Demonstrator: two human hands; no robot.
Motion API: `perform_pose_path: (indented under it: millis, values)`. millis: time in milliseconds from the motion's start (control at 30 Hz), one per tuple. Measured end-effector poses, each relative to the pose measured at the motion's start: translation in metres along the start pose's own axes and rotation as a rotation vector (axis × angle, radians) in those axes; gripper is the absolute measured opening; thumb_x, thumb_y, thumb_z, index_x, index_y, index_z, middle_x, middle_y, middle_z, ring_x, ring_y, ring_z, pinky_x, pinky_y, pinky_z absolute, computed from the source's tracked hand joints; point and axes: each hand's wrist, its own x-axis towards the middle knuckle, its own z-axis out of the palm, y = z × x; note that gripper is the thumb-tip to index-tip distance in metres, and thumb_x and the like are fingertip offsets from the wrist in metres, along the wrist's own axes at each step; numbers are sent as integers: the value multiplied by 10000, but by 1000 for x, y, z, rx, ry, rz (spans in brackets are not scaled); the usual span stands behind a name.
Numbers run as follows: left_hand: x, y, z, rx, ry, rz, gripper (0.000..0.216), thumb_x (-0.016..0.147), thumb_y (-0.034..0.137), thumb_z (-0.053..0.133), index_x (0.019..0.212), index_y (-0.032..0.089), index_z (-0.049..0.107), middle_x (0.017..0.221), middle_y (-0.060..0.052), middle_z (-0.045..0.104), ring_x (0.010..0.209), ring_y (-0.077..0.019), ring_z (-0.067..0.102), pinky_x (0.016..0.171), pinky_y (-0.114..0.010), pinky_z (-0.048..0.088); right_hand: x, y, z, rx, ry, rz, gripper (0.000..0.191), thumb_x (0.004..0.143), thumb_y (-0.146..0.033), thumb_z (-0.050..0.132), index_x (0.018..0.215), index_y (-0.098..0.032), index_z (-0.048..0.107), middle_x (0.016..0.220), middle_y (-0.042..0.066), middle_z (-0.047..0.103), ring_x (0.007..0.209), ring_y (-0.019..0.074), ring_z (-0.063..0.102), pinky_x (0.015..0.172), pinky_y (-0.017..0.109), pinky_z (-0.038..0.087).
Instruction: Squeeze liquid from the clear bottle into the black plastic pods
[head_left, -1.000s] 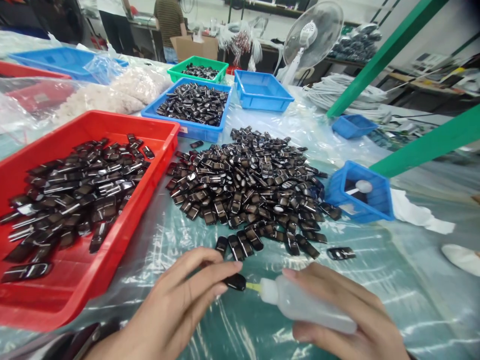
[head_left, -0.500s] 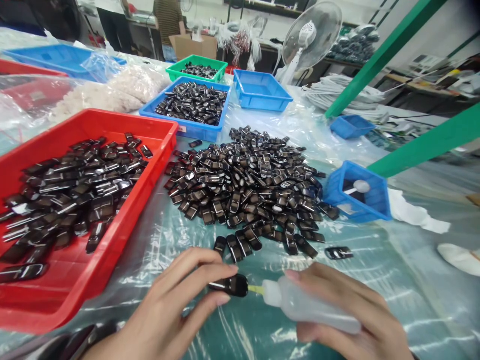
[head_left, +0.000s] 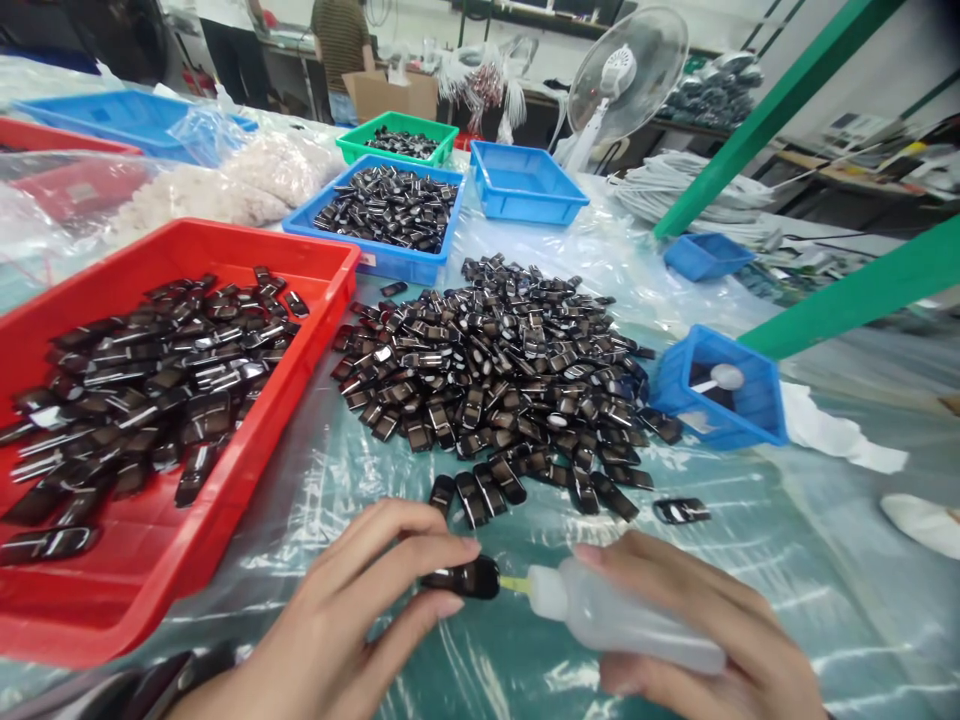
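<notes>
My left hand (head_left: 352, 620) pinches a small black pod (head_left: 466, 578) between thumb and fingers, low in the middle of the view. My right hand (head_left: 705, 640) is wrapped round a translucent squeeze bottle (head_left: 622, 625) lying sideways. The bottle's yellow nozzle (head_left: 514, 585) touches the end of the pod. Just beyond my hands lies a big loose pile of the same black pods (head_left: 495, 370) on the plastic-covered table.
A red tray (head_left: 247, 470) with several black pods stands at the left. Blue trays (head_left: 375, 255) (head_left: 525, 185) and a green one (head_left: 397, 140) sit further back, a small blue bin (head_left: 720, 395) at the right. A white fan (head_left: 622, 75) and two people stand far behind.
My left hand has turned the pod slightly so more of its length shows. The bottle's nozzle stays at the pod's end. Both hands have barely shifted.
</notes>
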Motion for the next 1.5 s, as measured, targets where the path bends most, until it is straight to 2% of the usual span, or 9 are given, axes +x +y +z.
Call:
perform_pose_path:
  millis: [200, 400, 533, 633, 700, 900, 1067, 1267, 1500]
  values:
    - [1, -2, -4, 115, 113, -90, 253, 949, 161, 487, 1167, 286, 507, 1122, -22, 554, 1040, -154, 594, 867, -231, 521, 7, 5, 0, 30, 160, 121, 301, 803, -423, 698, 1094, -349, 681, 929, 8, 768, 747, 198, 748, 555, 234, 608]
    - [1, -1, -2, 90, 164, -20, 286, 948, 155, 436, 1212, 264, 448, 1103, -26, 616, 1005, -156, 638, 815, -215, 544, 15, 13, 19, 217, 152, 349, 306, 868, -283, 626, 1171, -260, 590, 1091, 73, 739, 976, 221, 713, 830, 362, 591]
    - [2, -7, 8, -3, 20, -78, 238, 964, 167, 382, 1177, 246, 451, 1001, -21, 681, 858, -161, 698, 709, -230, 568, 14, 18, 35, 63, 228, 319, 369, 844, -259, 660, 1191, -246, 534, 1183, 89, 653, 1082, 240, 636, 902, 418, 536]
    - [2, -17, 13, 82, 126, -171, 230, 983, 204, 348, 1195, 232, 432, 1038, -58, 676, 896, -207, 699, 713, -302, 579, 7, 14, 39, -31, 456, 209, 553, 774, -231, 734, 1237, -245, 431, 1129, 76, 565, 973, 216, 606, 826, 380, 542]
    - [3, -20, 13, 125, 192, -183, 232, 984, 222, 358, 1207, 234, 422, 1078, -68, 667, 963, -227, 685, 756, -336, 579, 2, 6, 39, -64, 521, 90, 447, 783, -145, 703, 1144, -268, 471, 983, 20, 555, 868, 185, 586, 754, 322, 540]
    - [4, -13, 10, 119, 256, -142, 234, 976, 209, 380, 1204, 229, 427, 1083, -67, 665, 999, -213, 670, 831, -350, 562, 15, -26, 55, -300, 67, -248, 254, 871, -31, 545, 1071, -159, 633, 962, 79, 696, 885, 214, 648, 760, 340, 565]
    - [2, -13, 11, 105, 281, -172, 232, 984, 260, 378, 1209, 243, 431, 1043, -55, 660, 957, -207, 668, 818, -352, 559, 44, -21, 82, -358, 36, -234, 235, 935, -74, 456, 1030, -97, 670, 917, 139, 712, 879, 294, 628, 743, 464, 549]
    - [0, -13, 10, 102, 252, -118, 233, 978, 260, 387, 1208, 268, 421, 1056, -47, 664, 967, -215, 673, 801, -338, 568, 54, -16, 87, -79, 26, -51, 260, 920, -56, 422, 847, -146, 655, 820, 128, 657, 763, 276, 563, 693, 470, 489]
    - [-1, -8, 7, 33, 184, -40, 271, 981, 213, 389, 1242, 284, 402, 1057, -9, 647, 1001, -166, 650, 778, -223, 547, 52, -37, 51, 663, 15, 323, 77, 945, -286, 518, 902, -259, 575, 814, -20, 565, 742, 131, 564, 675, 244, 479]
